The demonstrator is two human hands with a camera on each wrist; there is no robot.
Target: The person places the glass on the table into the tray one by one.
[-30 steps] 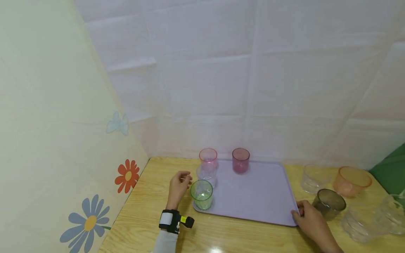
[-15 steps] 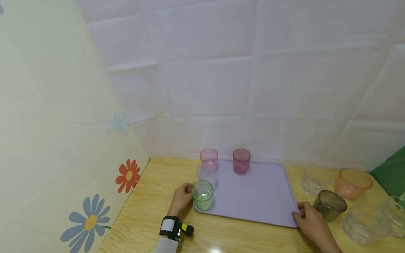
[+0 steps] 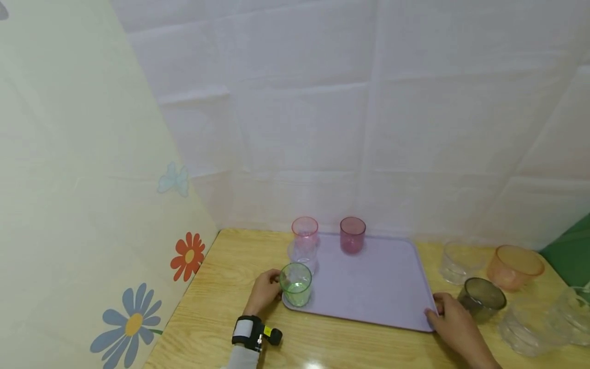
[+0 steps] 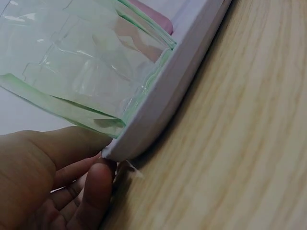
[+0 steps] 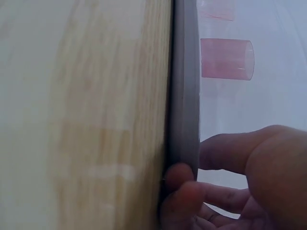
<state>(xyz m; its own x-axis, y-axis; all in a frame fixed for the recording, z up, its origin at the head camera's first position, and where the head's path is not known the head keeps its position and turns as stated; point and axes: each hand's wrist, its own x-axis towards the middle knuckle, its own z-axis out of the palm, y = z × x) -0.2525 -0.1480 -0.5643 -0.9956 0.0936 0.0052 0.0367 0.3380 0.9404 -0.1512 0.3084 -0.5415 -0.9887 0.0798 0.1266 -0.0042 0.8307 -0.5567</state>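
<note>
A lilac tray [image 3: 369, 287] lies on the wooden table. My left hand [image 3: 264, 293] grips its left edge near the front corner, thumb above the rim and fingers curled beneath, as the left wrist view shows. At the right edge, my right hand [image 3: 454, 322] pinches the rim [image 5: 184, 115] between thumb and fingers. A green tumbler [image 3: 296, 289] stands on the front left corner, close to my left hand. Behind it are a clear glass [image 3: 304, 260] and a pink glass [image 3: 305, 230]. The plum-coloured glass [image 3: 352, 237] stands near the tray's back edge.
Right of the tray stand a smoky grey glass [image 3: 481, 302], close to my right hand, a clear glass [image 3: 455, 266] and an orange bowl [image 3: 513, 269]. Clear glassware [image 3: 525, 330] stands nearer the front right. A white sheet [image 3: 295, 128] hangs behind the table; a flowered wall borders the left.
My left hand has come down and toward me, from beside the glasses to the tray's left edge, and now grips it. The right hand keeps its hold; tray and glasses look unmoved.
</note>
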